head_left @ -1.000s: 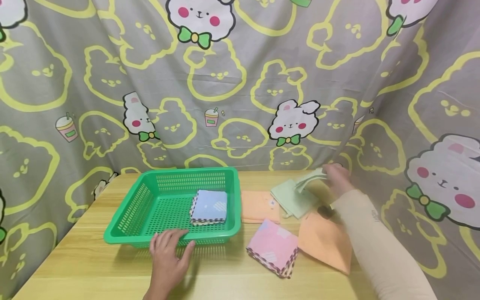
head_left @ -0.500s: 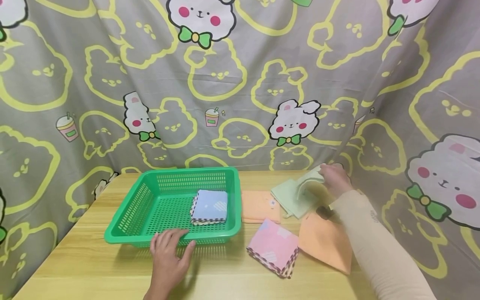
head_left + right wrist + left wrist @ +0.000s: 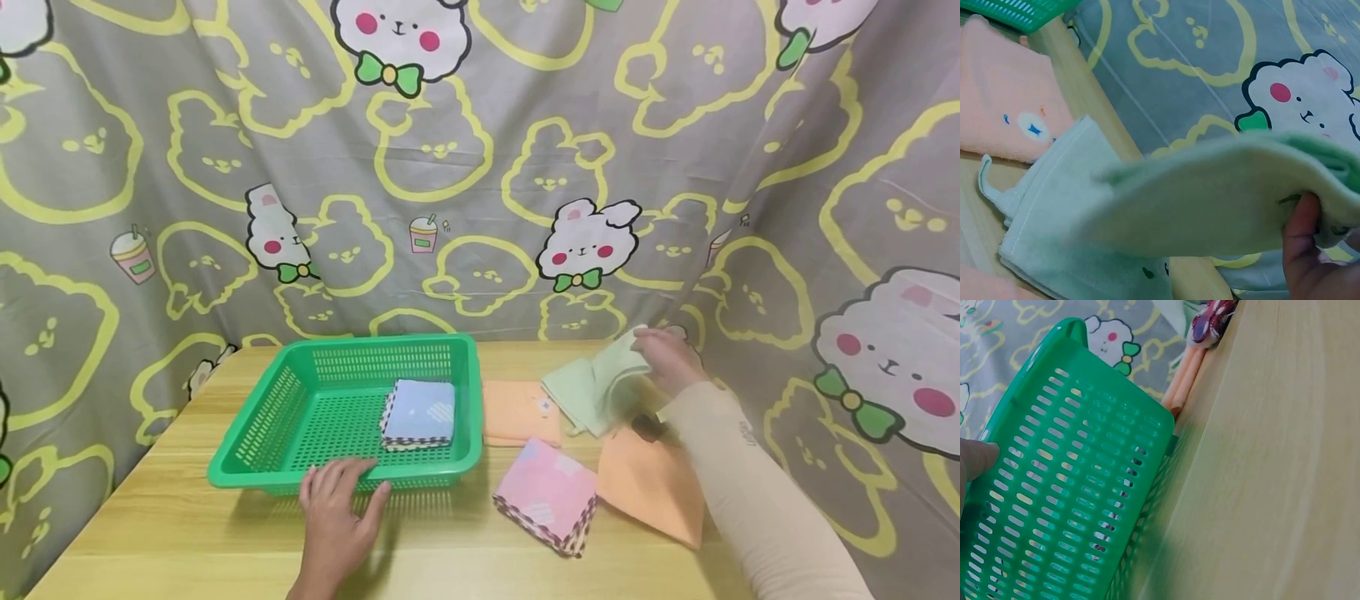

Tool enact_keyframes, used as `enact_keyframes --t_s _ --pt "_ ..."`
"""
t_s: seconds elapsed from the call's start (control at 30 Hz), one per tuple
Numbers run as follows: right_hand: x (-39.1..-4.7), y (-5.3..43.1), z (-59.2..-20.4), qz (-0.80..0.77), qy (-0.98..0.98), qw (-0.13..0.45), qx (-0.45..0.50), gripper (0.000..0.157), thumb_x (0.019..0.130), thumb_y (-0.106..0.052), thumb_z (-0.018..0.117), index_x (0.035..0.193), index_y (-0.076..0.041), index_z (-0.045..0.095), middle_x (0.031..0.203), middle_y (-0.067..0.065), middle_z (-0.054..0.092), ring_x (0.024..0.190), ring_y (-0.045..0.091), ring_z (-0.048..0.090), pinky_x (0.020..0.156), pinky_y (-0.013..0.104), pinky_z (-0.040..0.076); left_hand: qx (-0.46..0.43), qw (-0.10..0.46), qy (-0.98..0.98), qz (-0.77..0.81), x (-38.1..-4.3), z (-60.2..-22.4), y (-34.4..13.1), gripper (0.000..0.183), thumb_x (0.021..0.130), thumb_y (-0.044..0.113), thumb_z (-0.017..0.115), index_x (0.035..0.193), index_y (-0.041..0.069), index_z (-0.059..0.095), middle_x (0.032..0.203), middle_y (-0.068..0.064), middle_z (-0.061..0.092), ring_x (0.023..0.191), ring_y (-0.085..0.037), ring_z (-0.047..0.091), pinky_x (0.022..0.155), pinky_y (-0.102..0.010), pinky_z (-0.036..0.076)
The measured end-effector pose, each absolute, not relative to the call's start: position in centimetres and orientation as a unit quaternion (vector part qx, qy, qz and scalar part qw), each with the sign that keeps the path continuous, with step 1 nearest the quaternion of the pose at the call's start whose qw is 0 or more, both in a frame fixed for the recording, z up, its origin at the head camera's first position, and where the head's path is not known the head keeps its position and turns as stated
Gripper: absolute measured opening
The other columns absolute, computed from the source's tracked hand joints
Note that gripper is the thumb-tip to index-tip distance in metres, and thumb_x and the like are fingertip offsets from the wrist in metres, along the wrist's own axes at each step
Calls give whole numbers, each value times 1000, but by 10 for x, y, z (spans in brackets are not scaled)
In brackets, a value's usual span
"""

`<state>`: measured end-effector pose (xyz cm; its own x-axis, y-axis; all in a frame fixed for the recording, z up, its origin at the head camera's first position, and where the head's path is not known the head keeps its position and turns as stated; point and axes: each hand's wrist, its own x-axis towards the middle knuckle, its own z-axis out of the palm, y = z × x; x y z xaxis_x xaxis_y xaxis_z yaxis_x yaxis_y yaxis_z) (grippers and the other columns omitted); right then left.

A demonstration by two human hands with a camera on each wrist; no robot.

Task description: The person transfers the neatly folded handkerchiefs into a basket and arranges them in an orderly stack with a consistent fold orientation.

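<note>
My right hand [image 3: 670, 358] pinches a pale green towel [image 3: 1210, 200] by its edge, thumb on the near face. The cloth hangs in a curve, and its lower part overlaps a second, folded green towel [image 3: 1072, 219] with a small hanging loop, which lies on the table. My left hand [image 3: 336, 517] rests with relaxed fingers at the front rim of a green plastic basket [image 3: 270, 480], its thumb apart from the rim. Inside the basket, at the right, sits a folded blue handkerchief [image 3: 420, 410] with a checked border.
Beside the basket lies a folded orange towel [image 3: 517, 414]. A folded pink handkerchief [image 3: 546, 492] is nearer the front, and another orange cloth [image 3: 648, 483] lies partly under the right forearm. Behind the wooden table [image 3: 157, 517] hangs a patterned grey curtain [image 3: 480, 167].
The right hand has shifted slightly left, and the green towel in it spreads lower over the one on the table. The left hand and basket stay put.
</note>
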<state>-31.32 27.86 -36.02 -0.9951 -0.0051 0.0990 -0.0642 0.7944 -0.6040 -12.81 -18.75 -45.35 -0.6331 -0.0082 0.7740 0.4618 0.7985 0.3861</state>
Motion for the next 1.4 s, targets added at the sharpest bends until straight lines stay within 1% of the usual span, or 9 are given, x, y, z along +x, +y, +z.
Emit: enact_keyframes --t_s 0.2,0.43,0.57,0.67,0.8,0.97,1.1,1.27,1.4 --pt "-312 274 -359 347 -937 40 -19 53 92 -25 52 143 -10 47 151 16 35 138 43 26 109 57 20 -134 407 -856 -289 -128 -455 -188 31 74 17 74 100 3 67 102 -17 64 102 -36 52 96 -67 18" --pt "-312 264 -360 514 -854 37 -69 61 87 -17 61 145 -10 45 154 13 33 141 35 26 112 48 23 -138 411 -854 -289 -129 -455 -188 31 74 19 73 100 3 67 102 -18 64 102 -36 52 94 -68 19" --pt "-312 262 -359 524 -848 35 -73 61 88 -18 61 146 -11 43 154 13 32 141 33 27 111 46 25 -137 410 -854 -290 -129 -455 -188 31 74 19 73 100 3 67 102 -17 64 102 -36 52 95 -67 18" --pt "-312 259 -359 563 -824 29 -67 62 89 -13 59 147 -8 39 154 12 31 140 30 29 110 42 29 -137 410 -854 -290 -129 -455 -187 30 74 18 73 100 3 67 102 -17 64 102 -36 52 96 -66 18" --pt "-311 256 -358 594 -801 19 -64 63 90 -11 58 149 -7 36 156 13 28 139 29 30 108 40 32 -136 409 -855 -289 -129 -455 -187 30 74 18 73 100 3 67 102 -17 64 102 -36 51 95 -67 19" --pt "-311 252 -356 588 -806 24 -61 62 90 -13 60 147 -7 39 154 13 32 139 30 32 108 40 32 -134 409 -856 -288 -129 -455 -187 31 74 18 73 100 3 67 102 -18 64 102 -36 51 95 -68 19" --pt "-310 250 -354 580 -812 21 -57 62 90 -16 60 148 -9 38 155 12 30 140 30 30 110 40 30 -131 408 -856 -288 -128 -455 -187 31 74 18 73 100 3 67 102 -18 64 102 -36 51 97 -66 18" --pt "-307 250 -350 542 -839 18 -50 62 92 -24 60 149 -14 39 155 10 30 141 32 26 112 45 23 -133 410 -855 -289 -128 -455 -187 31 74 18 73 101 4 67 103 -18 64 102 -37 51 97 -66 18" --pt "-305 247 -347 491 -870 19 -44 59 93 -31 56 149 -18 40 154 10 33 141 34 27 112 50 22 -132 407 -857 -289 -128 -455 -188 31 74 17 74 101 4 67 103 -18 64 103 -37 51 97 -66 18"
